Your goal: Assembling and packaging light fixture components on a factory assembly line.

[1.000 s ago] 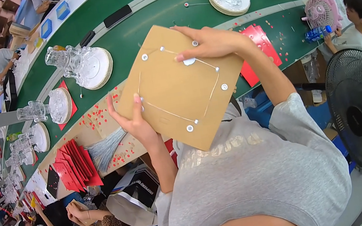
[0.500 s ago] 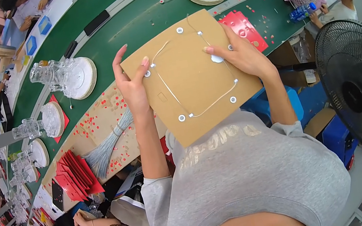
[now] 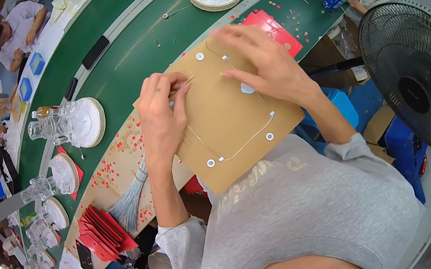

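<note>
A square brown board (image 3: 224,115) rests tilted against my front, over the table edge. On it are white round eyelets and small white clips, with a thin pale wire (image 3: 248,142) running through the clips. At the board's upper left, my left hand (image 3: 163,117) pinches the wire's loose end between thumb and fingers. My right hand (image 3: 277,74) hovers over the upper right, fingers apart and partly blurred, thumb near a clip. A whitish patch (image 3: 247,88) on the board shows just below that thumb.
Left of the board lie a bundle of grey wires (image 3: 129,201) and a stack of red cards (image 3: 103,232). Glass pieces on white round bases (image 3: 89,122) stand along the green table (image 3: 142,43). A black fan (image 3: 419,78) stands close at right. Other people sit nearby.
My left hand has gone from holding the board's left edge to pinching the wire. My right hand has lifted off the board's right edge. The board sits slightly lower and further left in view.
</note>
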`<act>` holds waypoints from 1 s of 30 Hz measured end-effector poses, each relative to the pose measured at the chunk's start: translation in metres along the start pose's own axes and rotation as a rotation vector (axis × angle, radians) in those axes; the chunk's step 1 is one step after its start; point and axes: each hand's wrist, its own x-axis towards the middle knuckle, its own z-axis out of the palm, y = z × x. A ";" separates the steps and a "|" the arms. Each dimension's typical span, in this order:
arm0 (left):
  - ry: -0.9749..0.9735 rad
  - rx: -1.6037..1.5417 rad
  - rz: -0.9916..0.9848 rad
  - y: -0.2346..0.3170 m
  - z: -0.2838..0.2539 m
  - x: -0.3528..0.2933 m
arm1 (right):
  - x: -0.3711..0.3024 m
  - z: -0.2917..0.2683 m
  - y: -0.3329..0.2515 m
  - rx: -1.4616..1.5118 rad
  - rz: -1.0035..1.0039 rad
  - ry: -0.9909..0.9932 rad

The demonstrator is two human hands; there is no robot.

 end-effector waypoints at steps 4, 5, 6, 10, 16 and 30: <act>0.014 0.035 0.063 -0.004 0.007 0.004 | 0.016 0.027 0.010 0.463 -0.073 -0.131; 0.038 0.040 0.077 -0.003 0.008 0.000 | 0.019 0.032 0.011 0.459 -0.107 -0.104; 0.063 0.045 0.090 -0.003 0.009 -0.003 | 0.021 0.034 0.011 0.462 -0.111 -0.102; 0.132 -0.027 -0.008 -0.001 0.013 -0.008 | 0.023 0.038 0.012 0.501 -0.096 -0.134; 0.164 0.221 0.222 -0.006 0.012 -0.003 | 0.026 0.042 0.014 0.480 -0.190 -0.128; 0.004 0.424 0.359 0.010 0.005 0.000 | 0.020 0.040 0.010 0.433 -0.227 -0.048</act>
